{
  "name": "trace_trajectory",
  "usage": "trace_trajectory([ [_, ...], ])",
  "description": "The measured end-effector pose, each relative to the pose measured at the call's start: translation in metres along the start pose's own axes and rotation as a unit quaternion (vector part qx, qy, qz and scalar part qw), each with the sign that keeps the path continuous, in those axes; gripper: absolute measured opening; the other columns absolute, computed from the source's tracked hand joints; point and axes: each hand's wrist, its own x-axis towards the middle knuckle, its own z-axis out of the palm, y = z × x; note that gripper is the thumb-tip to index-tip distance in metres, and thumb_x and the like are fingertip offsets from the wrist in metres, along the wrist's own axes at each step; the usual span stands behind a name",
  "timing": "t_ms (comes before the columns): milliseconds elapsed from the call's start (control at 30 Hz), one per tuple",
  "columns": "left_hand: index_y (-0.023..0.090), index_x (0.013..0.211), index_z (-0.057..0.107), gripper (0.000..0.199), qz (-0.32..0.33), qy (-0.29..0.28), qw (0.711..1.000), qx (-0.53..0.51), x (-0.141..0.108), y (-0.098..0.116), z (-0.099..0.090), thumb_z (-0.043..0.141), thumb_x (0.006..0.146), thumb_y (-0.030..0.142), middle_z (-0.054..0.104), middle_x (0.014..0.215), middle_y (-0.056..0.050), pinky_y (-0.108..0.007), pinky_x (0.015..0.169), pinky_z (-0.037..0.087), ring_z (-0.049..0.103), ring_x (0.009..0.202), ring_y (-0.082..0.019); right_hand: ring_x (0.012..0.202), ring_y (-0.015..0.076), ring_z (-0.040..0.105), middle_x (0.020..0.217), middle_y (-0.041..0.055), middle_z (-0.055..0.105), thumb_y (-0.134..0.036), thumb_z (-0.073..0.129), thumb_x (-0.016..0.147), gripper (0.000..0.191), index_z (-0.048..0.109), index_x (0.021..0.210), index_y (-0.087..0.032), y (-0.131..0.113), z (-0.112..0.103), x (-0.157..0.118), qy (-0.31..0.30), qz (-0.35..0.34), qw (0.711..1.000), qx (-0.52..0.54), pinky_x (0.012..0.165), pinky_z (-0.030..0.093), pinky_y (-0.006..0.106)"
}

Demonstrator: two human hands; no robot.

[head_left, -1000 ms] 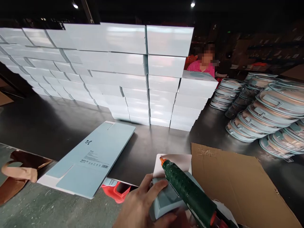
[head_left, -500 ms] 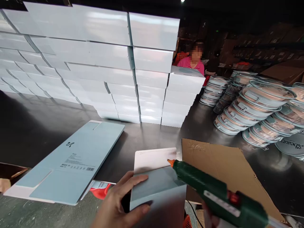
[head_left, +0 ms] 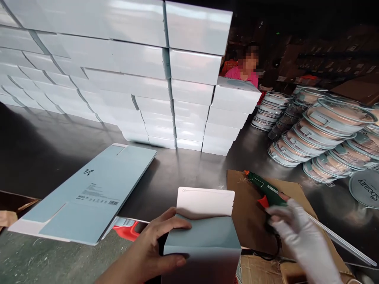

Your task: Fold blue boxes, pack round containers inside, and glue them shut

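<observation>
My bare left hand (head_left: pixel 161 240) holds a pale blue box (head_left: pixel 204 236) by its left side, fingers on top and thumb on the front. The box's white flap (head_left: pixel 205 202) stands up at the far edge, with a thin line of glue along it. On the brown cardboard sheet (head_left: pixel 245 217) lies a green glue gun (head_left: pixel 263 185) with an orange tip and red trigger. My right hand (head_left: pixel 291 225), in a white glove, is at the gun's rear end, blurred, its fingers partly bent; whether they still grip the gun is unclear.
Stacked white boxes (head_left: pixel 142 86) form a wall across the back. Flat blue cartons (head_left: pixel 97 185) lie at the left table edge. Round clear containers (head_left: pixel 319 130) stand in stacks at the right. A person in pink (head_left: pixel 242 73) is behind the boxes.
The glue gun has moved from over the box flap to the cardboard on the right, along with my right hand. The flap now stands uncovered. My left hand keeps its hold on the box.
</observation>
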Motion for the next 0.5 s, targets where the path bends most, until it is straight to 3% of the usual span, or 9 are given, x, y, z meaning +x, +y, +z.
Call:
trace_trajectory([
  [33, 0.041, 0.125, 0.074, 0.054, 0.009, 0.005, 1.0, -0.006, 0.002, 0.0, 0.002, 0.086, 0.073, 0.054, 0.066, 0.144, -0.01, -0.063, 0.115, 0.04, 0.026, 0.156, -0.049, 0.106, 0.0265, 0.076, 0.129, 0.0116, 0.074, -0.06, 0.083, 0.076, 0.093, 0.038, 0.154, -0.036, -0.005, 0.019, -0.012, -0.072, -0.044, 0.995, 0.048, 0.094, 0.06, 0.04],
  [67, 0.04, 0.123, 0.075, 0.052, 0.026, 0.013, 0.999, -0.016, 0.003, 0.001, 0.005, 0.085, 0.074, 0.054, 0.068, 0.14, -0.011, -0.061, 0.113, 0.044, 0.03, 0.154, -0.049, 0.12, 0.0295, 0.071, 0.146, 0.0148, 0.063, -0.067, 0.083, 0.073, 0.113, 0.019, 0.162, -0.037, -0.01, 0.039, -0.022, -0.161, -0.093, 0.978, 0.097, 0.099, 0.058, 0.045],
  [133, 0.036, 0.118, 0.075, 0.048, 0.072, 0.043, 0.994, -0.068, 0.006, 0.004, 0.016, 0.085, 0.076, 0.055, 0.065, 0.139, -0.012, -0.051, 0.102, 0.054, 0.045, 0.145, -0.048, 0.133, 0.0298, 0.062, 0.156, 0.0147, 0.052, -0.069, 0.072, 0.084, 0.114, -0.004, 0.163, -0.04, -0.015, 0.076, -0.038, -0.259, -0.133, 0.947, 0.135, 0.104, 0.054, 0.047],
  [167, 0.034, 0.115, 0.074, 0.045, 0.097, 0.066, 0.987, -0.113, 0.007, 0.006, 0.022, 0.085, 0.077, 0.054, 0.062, 0.141, -0.011, -0.046, 0.096, 0.057, 0.052, 0.139, -0.046, 0.133, 0.0295, 0.062, 0.153, 0.0147, 0.053, -0.066, 0.069, 0.089, 0.108, -0.005, 0.163, -0.04, -0.015, 0.089, -0.043, -0.274, -0.15, 0.942, 0.127, 0.103, 0.055, 0.046],
  [267, 0.037, 0.114, 0.062, 0.04, 0.167, 0.149, 0.939, -0.263, 0.01, 0.015, 0.037, 0.086, 0.082, 0.044, 0.06, 0.133, -0.005, -0.037, 0.092, 0.058, 0.062, 0.128, -0.035, 0.12, 0.0288, 0.067, 0.137, 0.0143, 0.06, -0.053, 0.067, 0.094, 0.086, 0.02, 0.163, -0.034, -0.01, 0.103, -0.045, -0.248, -0.215, 0.944, 0.033, 0.098, 0.057, 0.039],
  [333, 0.041, 0.12, 0.058, 0.04, 0.204, 0.159, 0.924, -0.282, 0.012, 0.021, 0.037, 0.082, 0.088, 0.038, 0.061, 0.122, -0.002, -0.037, 0.098, 0.055, 0.063, 0.126, -0.03, 0.114, 0.0281, 0.068, 0.129, 0.0122, 0.062, -0.053, 0.069, 0.092, 0.073, 0.039, 0.156, -0.033, -0.01, 0.098, -0.038, -0.247, -0.294, 0.923, -0.027, 0.096, 0.057, 0.037],
  [433, 0.042, 0.124, 0.066, 0.03, 0.229, 0.061, 0.955, -0.18, 0.014, 0.028, 0.025, 0.073, 0.096, 0.038, 0.055, 0.118, -0.004, -0.038, 0.101, 0.052, 0.06, 0.125, -0.027, 0.109, 0.0227, 0.069, 0.126, 0.0085, 0.061, -0.053, 0.065, 0.097, 0.051, 0.053, 0.143, -0.035, -0.022, 0.089, -0.024, -0.278, -0.395, 0.873, -0.068, 0.092, 0.058, 0.03],
  [500, 0.04, 0.119, 0.073, 0.021, 0.229, -0.001, 0.966, -0.12, 0.014, 0.033, 0.013, 0.07, 0.098, 0.038, 0.052, 0.116, -0.006, -0.038, 0.102, 0.051, 0.056, 0.124, -0.027, 0.109, 0.0203, 0.069, 0.128, 0.0084, 0.061, -0.051, 0.059, 0.1, 0.041, 0.057, 0.137, -0.034, -0.033, 0.086, -0.017, -0.292, -0.427, 0.853, -0.071, 0.09, 0.057, 0.026],
])
